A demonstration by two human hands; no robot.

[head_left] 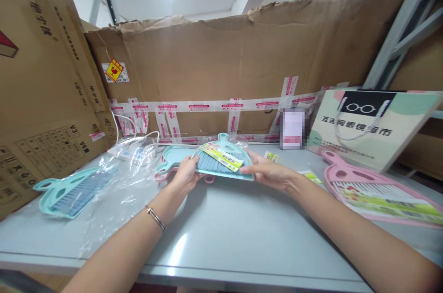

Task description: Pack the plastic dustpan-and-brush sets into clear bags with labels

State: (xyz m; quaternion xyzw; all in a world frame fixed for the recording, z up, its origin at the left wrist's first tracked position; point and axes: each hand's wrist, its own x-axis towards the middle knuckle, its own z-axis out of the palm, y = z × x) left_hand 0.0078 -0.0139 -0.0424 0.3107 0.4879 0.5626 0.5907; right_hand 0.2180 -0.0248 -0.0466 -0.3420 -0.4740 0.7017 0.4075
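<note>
Both left hand (187, 174) and right hand (269, 172) nearly closed, pinching opposite edges of turquoise dustpan-and-brush set (224, 158).

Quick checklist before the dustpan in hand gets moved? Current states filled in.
1. Left hand gripping the left side of the held mint dustpan: ok.
2. Right hand gripping its right side: ok.
3. Blue-bristled brush lying in that dustpan: ok; whether it is clipped in: cannot tell.
4. Yellow-green label facing the wearer: ok.
5. Held dustpan free of the other mint dustpan behind: cannot tell; they overlap in view.
6. Left forearm free of the clear plastic bag: cannot tell.
</note>
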